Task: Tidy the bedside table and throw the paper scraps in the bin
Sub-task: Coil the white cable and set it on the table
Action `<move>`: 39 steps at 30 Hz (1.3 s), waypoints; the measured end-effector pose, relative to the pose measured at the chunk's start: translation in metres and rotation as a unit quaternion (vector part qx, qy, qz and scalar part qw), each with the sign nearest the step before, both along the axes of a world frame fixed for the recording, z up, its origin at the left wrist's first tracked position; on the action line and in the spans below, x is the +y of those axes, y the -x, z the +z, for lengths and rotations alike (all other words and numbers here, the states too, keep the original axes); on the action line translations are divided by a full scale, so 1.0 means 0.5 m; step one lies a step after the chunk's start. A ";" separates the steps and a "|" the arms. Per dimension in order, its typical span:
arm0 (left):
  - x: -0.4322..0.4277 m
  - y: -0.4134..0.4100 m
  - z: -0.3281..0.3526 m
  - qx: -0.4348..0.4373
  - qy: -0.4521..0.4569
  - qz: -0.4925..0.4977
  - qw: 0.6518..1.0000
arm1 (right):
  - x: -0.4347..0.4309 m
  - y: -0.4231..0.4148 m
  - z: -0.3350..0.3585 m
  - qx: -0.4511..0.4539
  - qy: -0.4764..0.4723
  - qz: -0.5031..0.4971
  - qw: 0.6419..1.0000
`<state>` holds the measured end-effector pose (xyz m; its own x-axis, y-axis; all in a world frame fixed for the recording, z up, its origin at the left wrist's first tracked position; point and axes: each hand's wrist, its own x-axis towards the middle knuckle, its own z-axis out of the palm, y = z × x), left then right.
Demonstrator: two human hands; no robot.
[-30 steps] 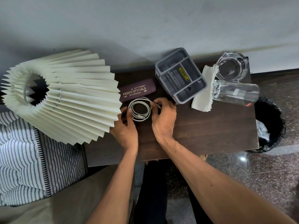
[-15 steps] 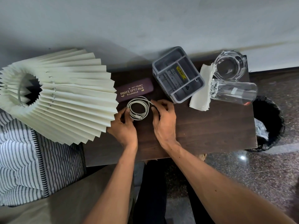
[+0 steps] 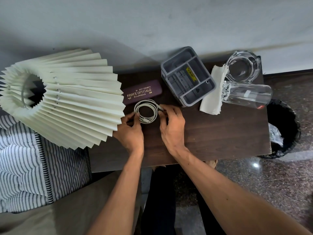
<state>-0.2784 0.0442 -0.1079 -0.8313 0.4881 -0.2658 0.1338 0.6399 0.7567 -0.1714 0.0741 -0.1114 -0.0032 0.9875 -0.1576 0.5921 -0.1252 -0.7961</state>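
A white cable [image 3: 146,110] lies coiled in a ring on the dark wooden bedside table [image 3: 220,133]. My left hand [image 3: 130,133] pinches the coil's left side. My right hand [image 3: 171,126] pinches its right side near a plug end. Just behind the coil lies a maroon spectacle case [image 3: 142,94] with gold lettering. A torn piece of white paper [image 3: 212,92] lies to the right, partly under a glass tumbler [image 3: 247,94] on its side. A black-lined bin [image 3: 284,128] stands on the floor past the table's right edge.
A pleated cream lampshade [image 3: 67,97] covers the table's left part. A grey compartment organiser [image 3: 188,76] sits at the back centre. A glass jug [image 3: 242,68] stands in the back right corner. A striped pillow [image 3: 22,167] lies lower left. A wall runs behind the table.
Both hands stay on the coil with only small finger shifts; the right fingers have moved to the coil's plug end. The camera view has drifted slightly.
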 end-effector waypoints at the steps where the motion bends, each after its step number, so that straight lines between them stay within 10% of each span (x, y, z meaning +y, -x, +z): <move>1: 0.000 0.002 -0.002 -0.001 0.002 -0.002 1.000 | 0.000 0.001 0.002 0.008 0.003 -0.003 1.000; 22: 0.019 0.003 0.020 -0.012 0.083 -0.060 0.995 | 0.014 0.035 0.029 -0.113 0.041 0.021 0.993; 39: 0.019 -0.003 0.025 -0.095 0.042 -0.044 0.994 | 0.002 0.011 0.023 0.005 0.046 -0.018 0.999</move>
